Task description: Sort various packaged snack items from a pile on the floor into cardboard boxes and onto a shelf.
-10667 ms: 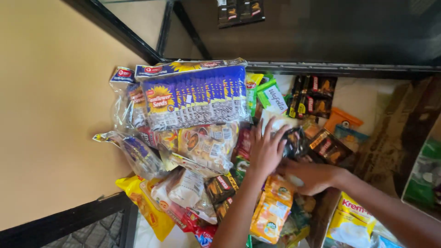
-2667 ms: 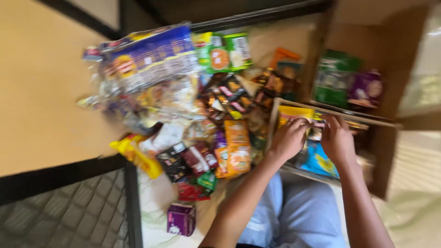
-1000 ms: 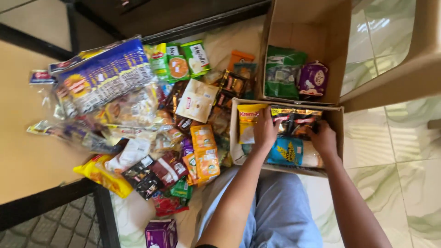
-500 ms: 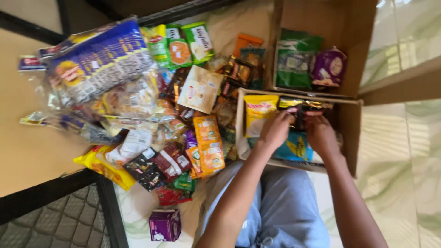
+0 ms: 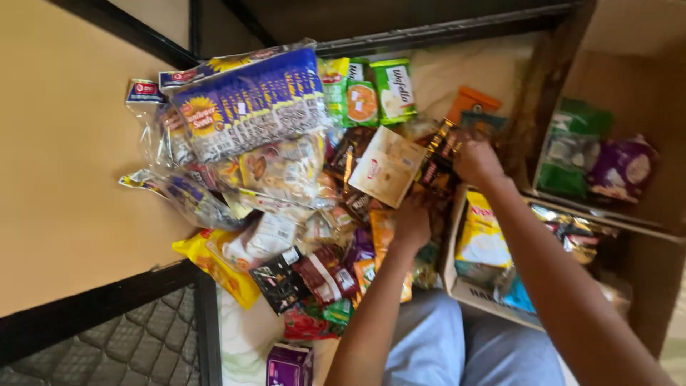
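The work in hand looks barely a third done. The cardboard box [image 5: 464, 289] at about 4 o'clock from the heap already holds a yellow packet [image 5: 480, 236] and a few more wrappers, and a second box [image 5: 629, 86] at 2 o'clock holds a green bag [image 5: 572, 154] and a purple bag [image 5: 622, 168].

Most of the snack pile [image 5: 300, 193] still lies loose at the centre of the view, with a big blue multipack [image 5: 246, 104] at 11 o'clock, green packets [image 5: 375, 89] at 12 o'clock, a pale square pouch [image 5: 386, 168] in the middle, and a small purple carton [image 5: 289, 364] at 6 o'clock.

The left hand [image 5: 413, 227] rests palm down on the orange packets [image 5: 382, 232] at the pile's right edge, fingers together and curled, though the grip is hidden. The right hand [image 5: 477, 161] sits at 1 o'clock over dark brown wrappers [image 5: 437, 161], fingers bunched as if pinching 1, but I cannot tell for sure.
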